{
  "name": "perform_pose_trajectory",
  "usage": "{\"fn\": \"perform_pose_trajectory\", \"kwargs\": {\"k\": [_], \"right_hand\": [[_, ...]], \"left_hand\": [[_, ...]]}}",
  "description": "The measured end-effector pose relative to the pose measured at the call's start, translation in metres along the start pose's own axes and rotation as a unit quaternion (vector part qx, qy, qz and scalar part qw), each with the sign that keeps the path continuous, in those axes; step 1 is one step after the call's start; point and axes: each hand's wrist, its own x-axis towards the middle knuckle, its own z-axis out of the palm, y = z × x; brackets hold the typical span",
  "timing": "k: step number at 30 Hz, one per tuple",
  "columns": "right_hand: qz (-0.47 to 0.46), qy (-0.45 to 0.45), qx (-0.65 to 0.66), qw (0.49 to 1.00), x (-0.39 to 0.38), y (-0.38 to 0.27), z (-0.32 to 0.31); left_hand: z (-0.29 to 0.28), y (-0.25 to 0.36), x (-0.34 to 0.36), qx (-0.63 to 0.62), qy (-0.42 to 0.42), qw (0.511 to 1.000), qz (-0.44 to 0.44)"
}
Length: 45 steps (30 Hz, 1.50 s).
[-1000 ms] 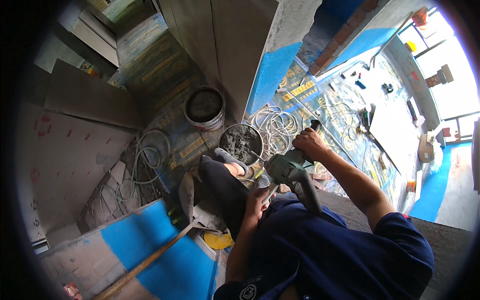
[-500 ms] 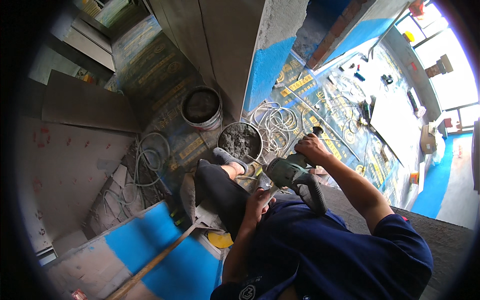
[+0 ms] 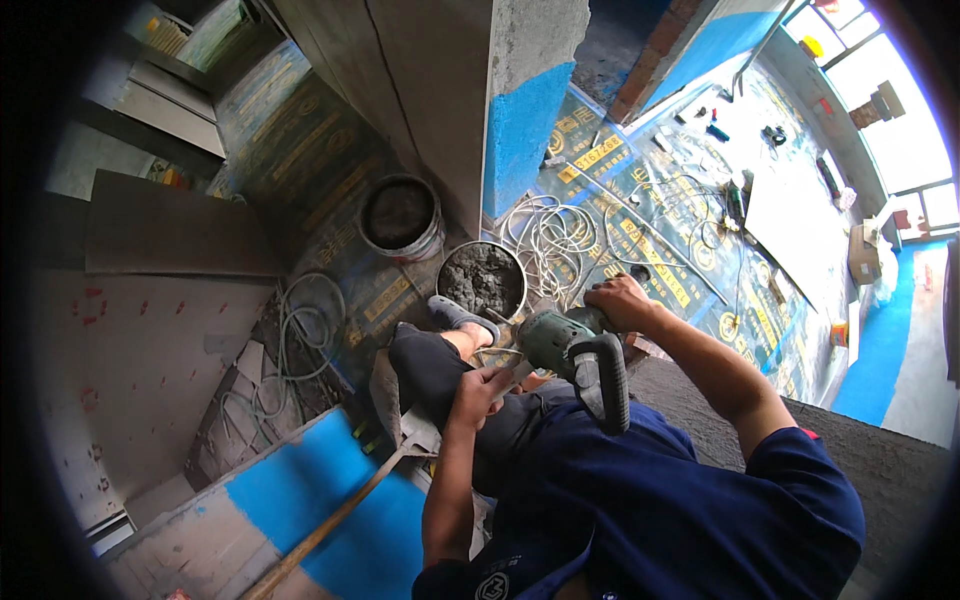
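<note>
My right hand (image 3: pixel 620 301) is wrapped round a grip on a green power tool (image 3: pixel 549 341), which has a black D-shaped handle (image 3: pixel 613 388) and looks like a hand-held mixer or large drill. The tool is held over my lap, its front towards the bucket of wet grey mortar (image 3: pixel 482 278). My left hand (image 3: pixel 478 397) is closed on a pale flat strip (image 3: pixel 516 376) beside the tool; what kind of thing it is I cannot make out. One dark clog (image 3: pixel 461 316) shows on a foot beside the mortar bucket.
A second bucket (image 3: pixel 398 216) stands behind the mortar bucket. Coiled pale hose (image 3: pixel 548 238) lies to its right, more hose (image 3: pixel 305 325) at left. A wooden-handled shovel (image 3: pixel 330 517) leans near my left side. Boards (image 3: pixel 780 235) and tools lie on the sheet-covered floor towards the window.
My left hand has shifted left and slightly up with the pale strip, away from my body. The power tool has tilted and moved slightly left, and my right hand has turned with it.
</note>
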Motion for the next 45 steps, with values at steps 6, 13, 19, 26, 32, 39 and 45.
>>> {"fn": "perform_pose_trajectory", "kwargs": {"k": [6, 13, 19, 26, 32, 39, 45], "right_hand": [[-0.013, -0.184, 0.012, 0.983, 0.009, -0.013, 0.001], [-0.026, -0.100, 0.004, 0.995, 0.012, -0.007, 0.007], [-0.023, -0.051, -0.013, 0.998, 0.005, -0.005, 0.008], [-0.017, -0.022, -0.017, 0.999, 0.010, -0.012, 0.001], [-0.018, -0.019, -0.017, 1.000, 0.015, -0.018, -0.006], [-0.045, -0.002, -0.027, 0.999, 0.020, -0.019, -0.002], [-0.036, -0.027, -0.034, 0.998, 0.025, -0.023, -0.013]], "left_hand": [[-0.023, 0.005, 0.002, 0.005, -0.033, 0.998, -0.047], [-0.017, -0.008, 0.000, 0.005, 0.007, 1.000, -0.027], [-0.012, -0.007, -0.004, -0.028, -0.016, 0.999, 0.017], [-0.032, -0.015, -0.005, -0.137, -0.047, 0.986, 0.080], [-0.030, -0.022, -0.008, -0.155, -0.019, 0.978, 0.138], [-0.020, -0.025, -0.006, -0.156, 0.057, 0.972, 0.166], [-0.018, -0.025, -0.006, -0.218, 0.072, 0.945, 0.233]]}}
